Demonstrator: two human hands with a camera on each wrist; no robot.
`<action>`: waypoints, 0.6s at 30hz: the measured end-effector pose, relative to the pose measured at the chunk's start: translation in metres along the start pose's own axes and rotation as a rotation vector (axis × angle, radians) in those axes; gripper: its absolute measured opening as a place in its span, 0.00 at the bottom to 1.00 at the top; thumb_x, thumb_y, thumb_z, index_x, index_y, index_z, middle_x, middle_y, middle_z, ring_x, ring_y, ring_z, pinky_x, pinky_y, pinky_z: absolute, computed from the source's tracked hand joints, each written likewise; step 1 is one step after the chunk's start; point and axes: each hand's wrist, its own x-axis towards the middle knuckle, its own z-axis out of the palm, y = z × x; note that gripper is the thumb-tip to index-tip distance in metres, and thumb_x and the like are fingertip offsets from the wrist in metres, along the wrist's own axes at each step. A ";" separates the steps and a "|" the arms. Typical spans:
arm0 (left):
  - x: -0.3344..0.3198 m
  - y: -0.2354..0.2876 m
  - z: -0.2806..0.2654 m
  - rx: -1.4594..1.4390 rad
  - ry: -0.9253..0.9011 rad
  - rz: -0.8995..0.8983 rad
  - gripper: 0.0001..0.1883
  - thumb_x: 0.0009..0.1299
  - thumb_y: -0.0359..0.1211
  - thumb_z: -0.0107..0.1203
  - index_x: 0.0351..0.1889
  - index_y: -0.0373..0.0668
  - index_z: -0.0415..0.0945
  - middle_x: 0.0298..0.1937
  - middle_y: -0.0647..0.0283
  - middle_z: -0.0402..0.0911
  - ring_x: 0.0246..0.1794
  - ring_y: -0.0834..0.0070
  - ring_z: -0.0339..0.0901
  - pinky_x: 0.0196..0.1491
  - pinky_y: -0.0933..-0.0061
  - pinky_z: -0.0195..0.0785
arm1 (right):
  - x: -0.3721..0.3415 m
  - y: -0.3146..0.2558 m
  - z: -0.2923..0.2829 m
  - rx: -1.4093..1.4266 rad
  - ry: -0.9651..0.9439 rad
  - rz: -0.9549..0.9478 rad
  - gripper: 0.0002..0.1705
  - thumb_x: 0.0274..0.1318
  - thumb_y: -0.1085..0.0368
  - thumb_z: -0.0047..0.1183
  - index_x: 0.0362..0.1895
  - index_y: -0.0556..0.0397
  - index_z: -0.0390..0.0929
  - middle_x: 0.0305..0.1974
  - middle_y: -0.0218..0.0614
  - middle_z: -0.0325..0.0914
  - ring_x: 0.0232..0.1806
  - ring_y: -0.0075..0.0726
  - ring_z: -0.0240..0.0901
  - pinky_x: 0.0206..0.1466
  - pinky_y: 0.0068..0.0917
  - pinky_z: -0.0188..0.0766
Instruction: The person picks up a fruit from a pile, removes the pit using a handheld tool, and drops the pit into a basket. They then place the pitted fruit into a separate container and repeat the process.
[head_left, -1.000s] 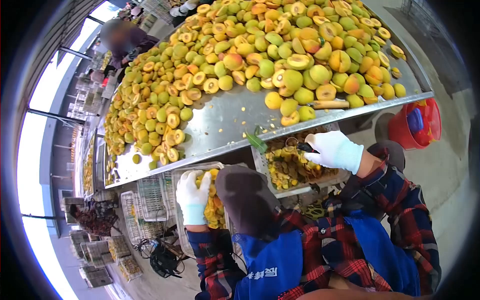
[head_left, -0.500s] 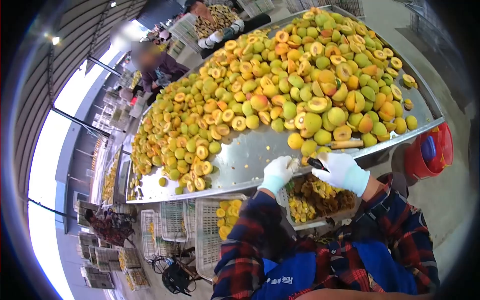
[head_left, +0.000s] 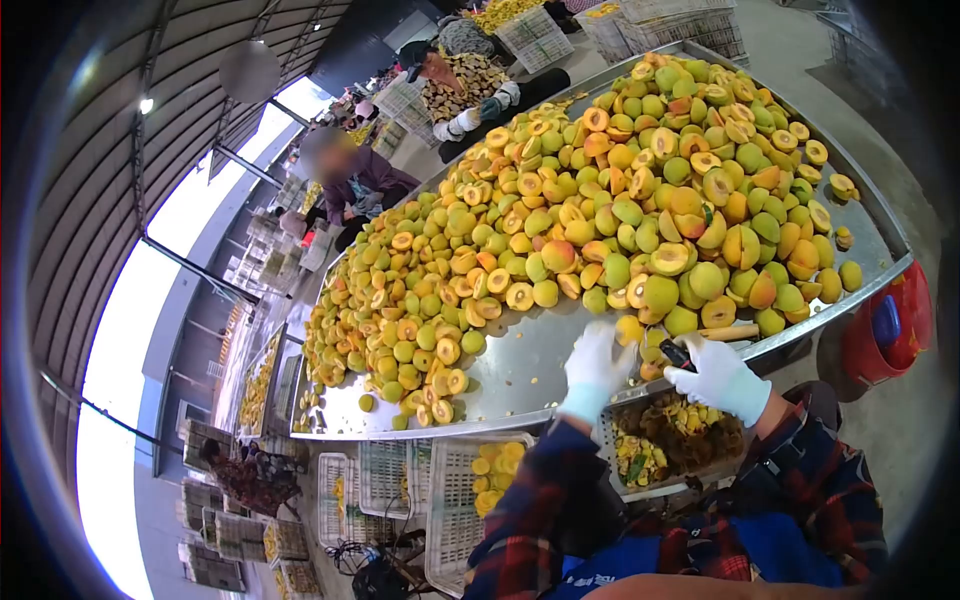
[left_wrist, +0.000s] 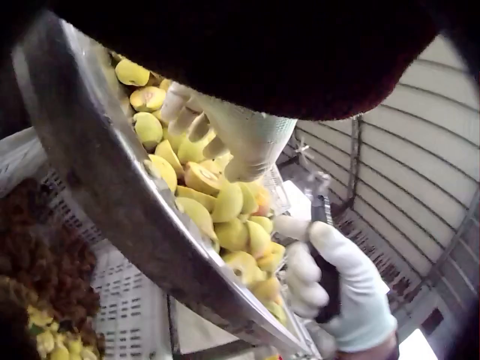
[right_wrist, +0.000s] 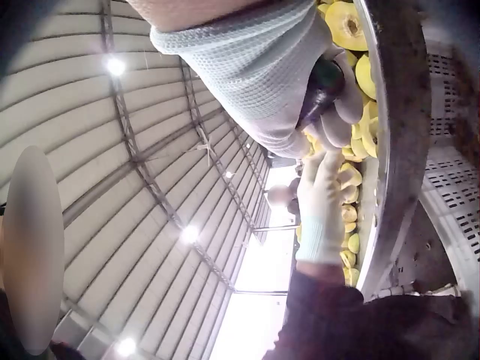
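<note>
Yellow-green peaches (head_left: 560, 255), many cut into halves, lie heaped on a metal table (head_left: 520, 370). My gloved left hand (head_left: 597, 368) reaches over its front edge, fingers spread from the thumb. In the left wrist view those fingers (left_wrist: 184, 112) point down at the peaches, close over them. Just to the right, my gloved right hand (head_left: 722, 375) grips a black-handled tool (head_left: 677, 353). The left wrist view shows the tool's metal end (left_wrist: 318, 182) above the fist. A loose peach half (head_left: 650, 370) lies between the two hands.
A wooden handle (head_left: 728, 332) lies by the front edge. Below it stands a crate of scraps (head_left: 640, 490); left of that, a white crate (head_left: 455, 545) holds peach pieces. A red bucket (head_left: 905, 340) stands right. Two people (head_left: 470, 90) sit across the table.
My left hand has gone from the crate of peach pieces up to the table edge, then forward to the peaches. My right hand has risen from the scrap crate with the tool.
</note>
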 end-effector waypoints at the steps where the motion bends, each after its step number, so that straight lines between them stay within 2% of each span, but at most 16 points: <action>1: 0.015 -0.010 0.010 -0.001 -0.004 -0.001 0.15 0.64 0.42 0.61 0.42 0.44 0.74 0.46 0.56 0.76 0.46 0.58 0.77 0.46 0.60 0.71 | 0.004 0.006 0.003 0.002 -0.001 0.004 0.24 0.56 0.48 0.53 0.43 0.58 0.72 0.32 0.52 0.78 0.37 0.59 0.77 0.41 0.48 0.72; 3: 0.043 -0.016 0.026 0.125 -0.142 0.075 0.24 0.61 0.45 0.63 0.51 0.45 0.70 0.60 0.54 0.70 0.54 0.53 0.74 0.53 0.58 0.70 | 0.014 0.020 0.005 -0.231 0.169 -0.222 0.22 0.58 0.49 0.52 0.44 0.56 0.72 0.35 0.53 0.78 0.39 0.60 0.76 0.43 0.48 0.72; 4: 0.049 -0.015 0.028 0.119 -0.148 0.084 0.24 0.61 0.45 0.63 0.51 0.45 0.70 0.60 0.54 0.70 0.54 0.53 0.74 0.53 0.58 0.70 | 0.013 0.019 0.005 -0.282 0.217 -0.290 0.20 0.59 0.51 0.50 0.44 0.53 0.73 0.37 0.52 0.78 0.41 0.60 0.75 0.44 0.48 0.72; 6: 0.061 -0.015 0.031 0.157 -0.327 0.051 0.30 0.59 0.46 0.65 0.56 0.46 0.67 0.69 0.55 0.62 0.58 0.50 0.72 0.57 0.55 0.69 | 0.015 0.017 0.006 -0.246 0.268 -0.327 0.19 0.59 0.52 0.50 0.45 0.52 0.74 0.38 0.51 0.78 0.42 0.60 0.75 0.45 0.48 0.71; 7: 0.063 -0.015 0.035 0.148 -0.339 0.057 0.30 0.59 0.46 0.65 0.56 0.46 0.67 0.69 0.55 0.62 0.58 0.50 0.72 0.57 0.55 0.69 | 0.013 0.018 0.007 -0.208 0.304 -0.372 0.18 0.60 0.52 0.49 0.47 0.51 0.74 0.39 0.51 0.78 0.42 0.59 0.75 0.46 0.48 0.71; 9: 0.058 -0.022 0.041 0.077 -0.308 0.005 0.31 0.59 0.45 0.65 0.57 0.46 0.67 0.69 0.55 0.61 0.57 0.50 0.72 0.56 0.54 0.69 | 0.016 0.017 0.008 -0.232 0.268 -0.341 0.20 0.60 0.52 0.48 0.49 0.50 0.75 0.40 0.50 0.78 0.43 0.58 0.76 0.47 0.47 0.72; 10: 0.057 -0.024 0.044 0.122 -0.301 0.004 0.30 0.59 0.42 0.65 0.58 0.47 0.66 0.70 0.58 0.58 0.54 0.52 0.74 0.52 0.51 0.72 | 0.020 0.017 0.009 -0.226 0.265 -0.349 0.20 0.60 0.51 0.48 0.50 0.50 0.75 0.40 0.50 0.79 0.43 0.58 0.76 0.47 0.47 0.72; 14: 0.044 -0.022 0.047 0.137 -0.345 0.005 0.32 0.56 0.38 0.66 0.58 0.46 0.66 0.71 0.53 0.57 0.56 0.50 0.73 0.55 0.53 0.70 | 0.030 0.026 0.018 -0.271 0.286 -0.351 0.22 0.60 0.49 0.48 0.51 0.51 0.74 0.38 0.49 0.79 0.41 0.57 0.77 0.46 0.47 0.73; 18: 0.027 -0.028 0.038 0.174 -0.407 0.024 0.33 0.55 0.37 0.66 0.59 0.48 0.67 0.66 0.51 0.64 0.54 0.51 0.74 0.56 0.55 0.69 | 0.031 0.022 0.019 -0.325 0.209 -0.236 0.25 0.57 0.48 0.51 0.50 0.53 0.73 0.33 0.47 0.80 0.38 0.56 0.78 0.44 0.47 0.73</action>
